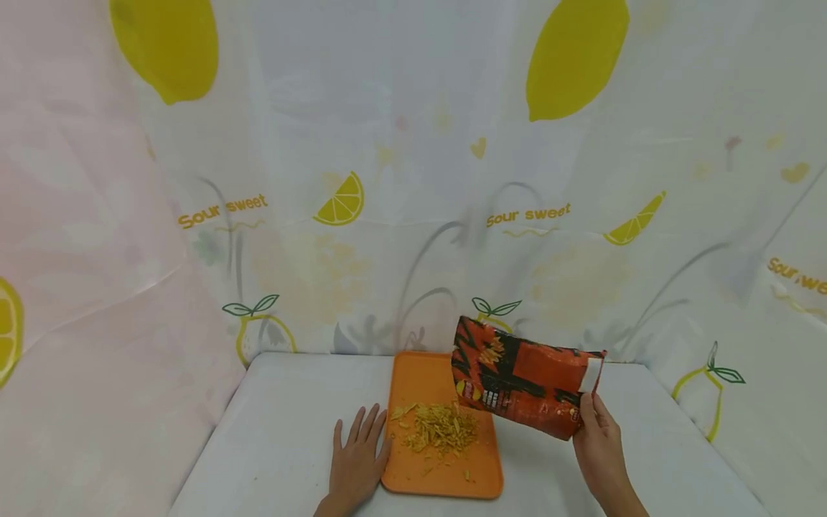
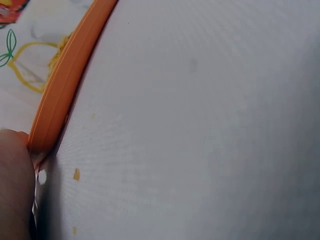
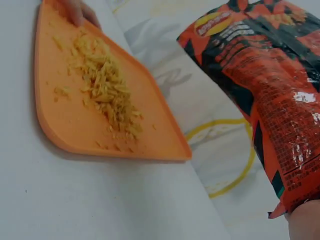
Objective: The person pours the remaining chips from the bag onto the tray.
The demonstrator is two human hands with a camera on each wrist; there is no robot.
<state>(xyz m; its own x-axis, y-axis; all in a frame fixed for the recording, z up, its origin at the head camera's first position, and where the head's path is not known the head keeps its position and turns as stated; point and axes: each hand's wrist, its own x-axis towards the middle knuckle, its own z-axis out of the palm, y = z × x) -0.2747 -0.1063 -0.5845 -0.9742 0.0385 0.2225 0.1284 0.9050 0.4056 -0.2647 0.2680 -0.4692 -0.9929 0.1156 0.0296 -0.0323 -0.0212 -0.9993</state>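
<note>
An orange tray lies on the white table with a heap of yellow snack sticks and crumbs in its middle. My left hand rests flat, fingers spread, at the tray's left rim; in the left wrist view only part of this hand shows beside the tray wall. Up over the tray's right side, my right hand pinches a red and black snack bag by its right end. The bag tilts, its far end reaching over the tray. From the right wrist, its printed side shows.
Small crumbs lie on the white tabletop left of the tray. A lemon-printed curtain hangs behind the table and along its sides.
</note>
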